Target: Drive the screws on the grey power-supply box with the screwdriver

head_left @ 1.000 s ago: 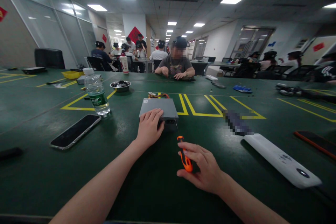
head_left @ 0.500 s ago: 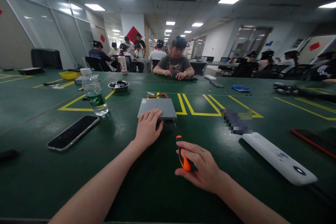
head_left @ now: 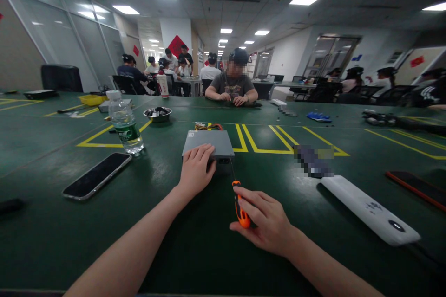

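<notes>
Grip of the right hand is closed around the orange handle of a screwdriver, just before the grey metal box. Its thin shaft points to the near right corner of the box. The left hand rests on the near edge of the box, grip spread, pinching nothing. The screwdriver seems light and stiff, best held at the thick handle. The box looks rigid and smooth, so it may slide on the green surface. A water bottle stands left of the box.
</notes>
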### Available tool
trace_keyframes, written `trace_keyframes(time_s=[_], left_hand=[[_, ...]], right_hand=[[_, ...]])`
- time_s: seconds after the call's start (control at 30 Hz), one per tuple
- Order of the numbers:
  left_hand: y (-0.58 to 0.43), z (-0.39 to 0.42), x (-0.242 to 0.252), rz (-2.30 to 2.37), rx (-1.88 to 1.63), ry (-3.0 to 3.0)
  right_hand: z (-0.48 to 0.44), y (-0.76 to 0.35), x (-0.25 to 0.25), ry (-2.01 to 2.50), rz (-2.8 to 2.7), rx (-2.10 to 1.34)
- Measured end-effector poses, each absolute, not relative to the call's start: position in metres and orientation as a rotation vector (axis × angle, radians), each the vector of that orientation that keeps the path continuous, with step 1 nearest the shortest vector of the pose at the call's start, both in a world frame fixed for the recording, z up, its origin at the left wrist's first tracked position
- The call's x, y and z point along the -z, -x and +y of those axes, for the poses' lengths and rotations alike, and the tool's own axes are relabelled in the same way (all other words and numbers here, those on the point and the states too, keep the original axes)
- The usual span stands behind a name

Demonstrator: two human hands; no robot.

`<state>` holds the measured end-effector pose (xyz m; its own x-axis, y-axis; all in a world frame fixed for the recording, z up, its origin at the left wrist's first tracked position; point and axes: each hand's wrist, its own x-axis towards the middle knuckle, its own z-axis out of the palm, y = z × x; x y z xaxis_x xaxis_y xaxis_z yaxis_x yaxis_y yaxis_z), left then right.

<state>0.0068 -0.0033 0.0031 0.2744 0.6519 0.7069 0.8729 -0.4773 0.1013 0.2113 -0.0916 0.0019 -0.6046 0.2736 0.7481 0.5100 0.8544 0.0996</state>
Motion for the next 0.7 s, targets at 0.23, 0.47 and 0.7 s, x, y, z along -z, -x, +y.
trace_keyframes(time_s=[0.23, 0.47, 0.7], left_hand=[[-0.0068, -0.0037, -0.0036, -1.395, 1.01, 2.242], [-0.0069, -0.0043, -0.0043, -1.41, 1.018, 2.248], [-0.007, -0.0048, -0.0047, -1.41, 1.016, 2.251]], right_hand=[[-0.0942, -0.2107, -0.0101, 0.57, -2.322, 0.439], [-0.0907, -0.2118, -0.0054, 0.566, -2.202, 0.44], [-0.0951, -0.2091, -0.0079, 0.567, -2.292, 0.459]])
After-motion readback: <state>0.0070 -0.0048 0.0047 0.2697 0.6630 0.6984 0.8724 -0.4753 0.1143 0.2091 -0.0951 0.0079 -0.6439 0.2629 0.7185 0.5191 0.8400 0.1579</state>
